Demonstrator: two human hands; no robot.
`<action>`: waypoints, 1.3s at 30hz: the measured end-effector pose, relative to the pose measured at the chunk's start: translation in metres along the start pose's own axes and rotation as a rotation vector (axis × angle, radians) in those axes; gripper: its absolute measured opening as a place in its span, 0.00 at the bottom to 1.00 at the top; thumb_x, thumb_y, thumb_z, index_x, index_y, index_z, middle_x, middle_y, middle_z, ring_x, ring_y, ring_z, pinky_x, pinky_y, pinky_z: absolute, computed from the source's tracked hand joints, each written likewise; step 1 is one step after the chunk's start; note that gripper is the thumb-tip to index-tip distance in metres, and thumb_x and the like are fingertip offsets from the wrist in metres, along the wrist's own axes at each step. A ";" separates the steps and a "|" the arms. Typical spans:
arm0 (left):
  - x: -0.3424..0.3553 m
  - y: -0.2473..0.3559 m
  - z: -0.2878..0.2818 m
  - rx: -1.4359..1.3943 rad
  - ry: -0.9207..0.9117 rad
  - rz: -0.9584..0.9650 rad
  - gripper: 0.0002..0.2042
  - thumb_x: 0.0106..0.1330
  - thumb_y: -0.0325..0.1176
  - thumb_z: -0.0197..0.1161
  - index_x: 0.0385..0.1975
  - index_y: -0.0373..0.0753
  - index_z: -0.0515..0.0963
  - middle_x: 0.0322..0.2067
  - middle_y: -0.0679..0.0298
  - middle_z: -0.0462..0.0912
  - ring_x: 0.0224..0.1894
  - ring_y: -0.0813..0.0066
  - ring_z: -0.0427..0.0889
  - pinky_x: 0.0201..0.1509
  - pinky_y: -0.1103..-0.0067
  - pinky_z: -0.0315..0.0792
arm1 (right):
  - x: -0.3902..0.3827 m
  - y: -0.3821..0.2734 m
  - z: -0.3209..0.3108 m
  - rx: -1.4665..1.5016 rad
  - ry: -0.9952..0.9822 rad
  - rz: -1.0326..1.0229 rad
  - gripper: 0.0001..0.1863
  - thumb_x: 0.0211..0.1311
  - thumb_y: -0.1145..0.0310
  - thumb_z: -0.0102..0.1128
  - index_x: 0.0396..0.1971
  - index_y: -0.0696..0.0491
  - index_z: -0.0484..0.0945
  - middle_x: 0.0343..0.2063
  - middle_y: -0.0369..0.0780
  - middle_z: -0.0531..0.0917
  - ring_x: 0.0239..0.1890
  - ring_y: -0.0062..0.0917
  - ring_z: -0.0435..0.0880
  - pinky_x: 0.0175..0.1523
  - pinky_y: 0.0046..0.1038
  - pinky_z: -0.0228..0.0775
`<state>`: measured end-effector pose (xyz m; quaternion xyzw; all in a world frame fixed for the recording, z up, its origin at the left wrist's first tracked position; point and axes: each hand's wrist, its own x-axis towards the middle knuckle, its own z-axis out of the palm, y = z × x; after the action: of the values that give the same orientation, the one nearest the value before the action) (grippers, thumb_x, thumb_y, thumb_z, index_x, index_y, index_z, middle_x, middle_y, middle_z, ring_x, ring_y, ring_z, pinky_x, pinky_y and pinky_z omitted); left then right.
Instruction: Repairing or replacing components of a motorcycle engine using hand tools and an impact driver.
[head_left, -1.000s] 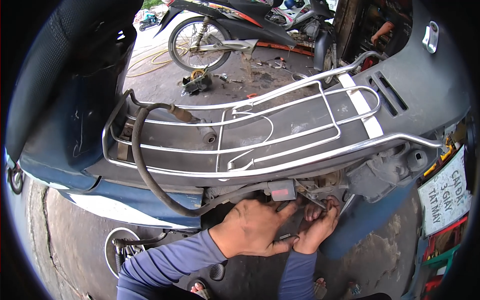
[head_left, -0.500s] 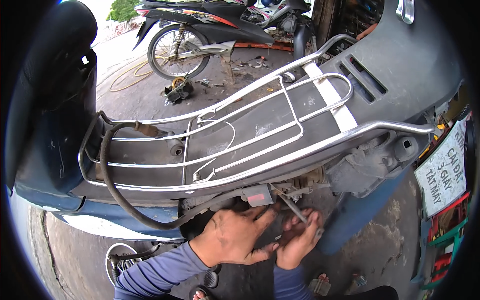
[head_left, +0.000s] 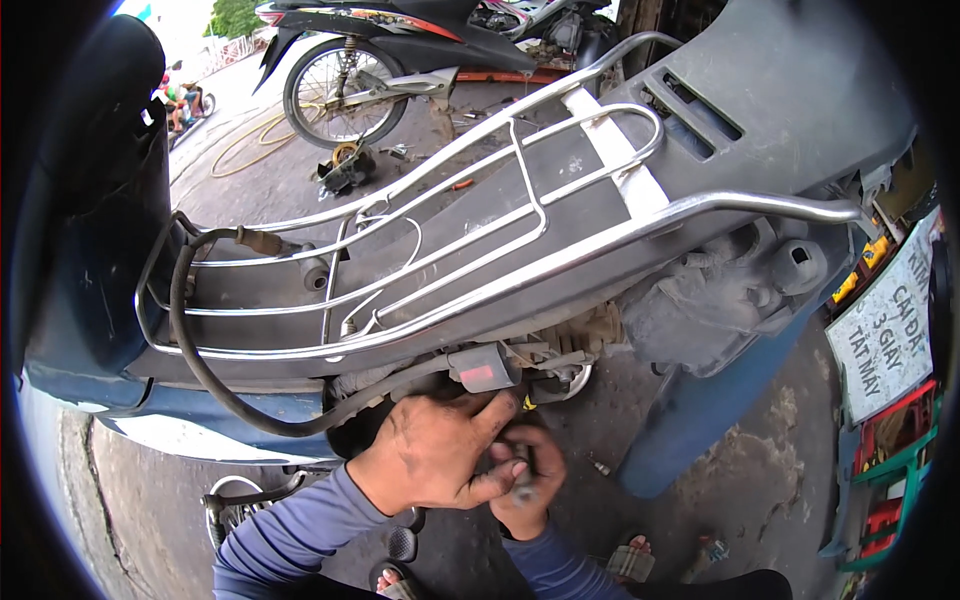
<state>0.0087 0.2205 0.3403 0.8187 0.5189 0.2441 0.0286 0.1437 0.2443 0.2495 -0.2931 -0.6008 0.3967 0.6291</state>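
A motorbike body lies across the view with a chrome rack on its dark floorboard. Below its near edge, my left hand is bent with its back up; its fingers reach toward the mechanical parts under a grey cylindrical part with a red label. What these fingertips grip is hidden. Close to the left thumb, my right hand is closed around a slim metal tool, seen nearly end-on and blurred. A black hose loops from the rack down toward the left hand.
Behind stands another motorbike, with a dark loose part and a yellow hose on the ground. At right are a white sign and a green-and-red rack. A blue panel hangs beside my right hand.
My right hand has moved left, closer to my left hand, and the tool has turned away from the engine parts. The view has shifted, and riders now show at the far left.
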 end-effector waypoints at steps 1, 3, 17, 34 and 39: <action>-0.001 0.000 0.001 -0.003 -0.010 -0.003 0.31 0.55 0.54 0.58 0.52 0.35 0.70 0.30 0.50 0.80 0.27 0.53 0.82 0.29 0.66 0.76 | -0.005 0.010 0.003 -0.134 -0.107 -0.137 0.05 0.59 0.70 0.58 0.31 0.56 0.76 0.32 0.39 0.79 0.31 0.23 0.78 0.36 0.28 0.71; -0.003 0.000 0.002 0.054 -0.151 -0.084 0.33 0.55 0.54 0.57 0.55 0.34 0.69 0.32 0.49 0.80 0.27 0.53 0.82 0.29 0.67 0.76 | -0.012 0.026 -0.002 -0.206 -0.146 -0.204 0.05 0.58 0.74 0.60 0.33 0.58 0.76 0.29 0.40 0.79 0.31 0.25 0.79 0.38 0.27 0.72; 0.007 0.004 0.002 0.076 -0.148 -0.064 0.32 0.57 0.53 0.57 0.54 0.33 0.69 0.33 0.49 0.80 0.28 0.52 0.82 0.30 0.67 0.76 | 0.002 0.034 0.004 -0.167 0.037 -0.155 0.13 0.58 0.75 0.59 0.43 0.61 0.75 0.37 0.51 0.80 0.37 0.44 0.82 0.41 0.37 0.74; 0.007 0.007 0.000 -0.053 -0.107 -0.052 0.35 0.57 0.54 0.58 0.58 0.33 0.66 0.34 0.49 0.79 0.33 0.51 0.81 0.35 0.66 0.76 | 0.025 0.022 -0.036 1.150 0.127 0.343 0.09 0.66 0.70 0.53 0.41 0.58 0.75 0.29 0.46 0.79 0.33 0.27 0.80 0.41 0.32 0.74; 0.009 0.005 -0.001 0.024 -0.231 -0.126 0.37 0.57 0.56 0.58 0.59 0.33 0.66 0.34 0.48 0.80 0.34 0.51 0.82 0.38 0.67 0.76 | 0.000 0.028 -0.013 -0.115 -0.205 -0.168 0.11 0.58 0.73 0.59 0.41 0.58 0.77 0.32 0.46 0.79 0.34 0.33 0.81 0.38 0.30 0.74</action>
<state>0.0155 0.2256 0.3457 0.8074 0.5656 0.1397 0.0936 0.1529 0.2597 0.2245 -0.2356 -0.7060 0.3353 0.5775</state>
